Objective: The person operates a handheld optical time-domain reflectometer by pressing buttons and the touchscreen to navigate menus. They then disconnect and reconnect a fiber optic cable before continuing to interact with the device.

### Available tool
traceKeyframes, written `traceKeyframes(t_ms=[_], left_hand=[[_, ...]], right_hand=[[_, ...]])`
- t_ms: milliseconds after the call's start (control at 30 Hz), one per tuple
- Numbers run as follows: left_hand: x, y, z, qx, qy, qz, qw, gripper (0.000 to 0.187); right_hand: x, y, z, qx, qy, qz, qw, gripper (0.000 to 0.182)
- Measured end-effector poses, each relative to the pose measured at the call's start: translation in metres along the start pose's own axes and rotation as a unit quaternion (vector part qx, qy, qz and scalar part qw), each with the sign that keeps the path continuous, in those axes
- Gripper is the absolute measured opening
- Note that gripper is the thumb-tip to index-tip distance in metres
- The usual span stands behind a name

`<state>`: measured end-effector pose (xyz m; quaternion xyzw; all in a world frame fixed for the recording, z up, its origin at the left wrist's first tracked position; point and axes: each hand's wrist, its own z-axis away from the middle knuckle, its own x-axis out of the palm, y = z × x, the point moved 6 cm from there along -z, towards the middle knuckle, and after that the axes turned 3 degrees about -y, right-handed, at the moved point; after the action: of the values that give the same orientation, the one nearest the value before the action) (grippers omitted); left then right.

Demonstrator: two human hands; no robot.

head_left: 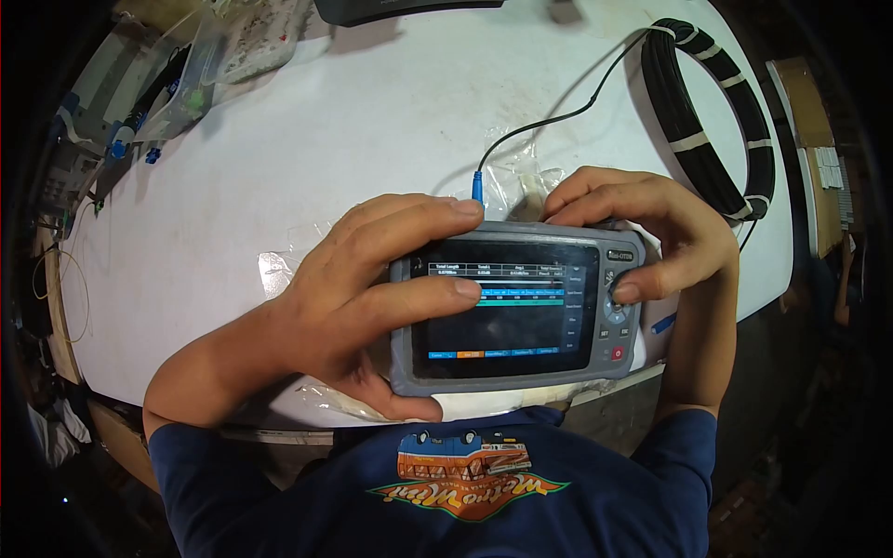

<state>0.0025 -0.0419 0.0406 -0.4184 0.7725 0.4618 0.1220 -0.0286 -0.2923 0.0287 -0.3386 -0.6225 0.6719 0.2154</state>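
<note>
A grey handheld OTDR tester (521,372) with a lit screen is held between my two hands near the table's front edge. My left hand (372,288) grips its left side, thumb below, one finger at the top edge and another over the screen. My right hand (665,223) wraps the upper right corner, its thumb on the round keypad. A blue connector (477,186) stands at the tester's top edge, with a black cable (549,119) running from it to a coil of black cable (684,102) at the back right.
The white table (353,121) lies beneath, with clear plastic wrapping (512,167) behind the tester. Plastic containers (200,74) stand at the back left. A dark device (400,9) is at the far edge, a blue cap (663,324) by my right forearm. Cardboard boxes (802,102) stand at right.
</note>
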Motion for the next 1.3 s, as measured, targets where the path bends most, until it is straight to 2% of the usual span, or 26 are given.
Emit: traceKeyframes(t_ms=[233,400,500,1133,1300], left_hand=[[0.0014,0.0,0.0007,0.002,0.0,-0.001,1.0,0.076],[0.0003,0.0002,-0.0004,0.002,-0.002,-0.004,1.0,0.076],[0.0018,-0.0001,0.0006,-0.001,-0.003,-0.003,1.0,0.077],[0.0014,-0.0011,0.0003,0.003,-0.001,-0.005,1.0,0.078],[0.0002,-0.0014,0.0005,0.01,0.008,-0.001,1.0,0.078]], right_hand=[[0.0004,-0.0034,-0.0018,0.021,-0.003,0.005,1.0,0.061],[0.003,-0.0026,-0.0035,-0.024,-0.003,0.043,0.999,0.071],[0.0037,-0.0025,-0.0015,0.007,0.004,0.034,0.999,0.071],[0.0034,-0.0037,-0.0024,0.009,0.007,0.046,0.999,0.066],[0.0028,-0.0052,-0.0034,-0.027,-0.016,0.068,0.997,0.07]])
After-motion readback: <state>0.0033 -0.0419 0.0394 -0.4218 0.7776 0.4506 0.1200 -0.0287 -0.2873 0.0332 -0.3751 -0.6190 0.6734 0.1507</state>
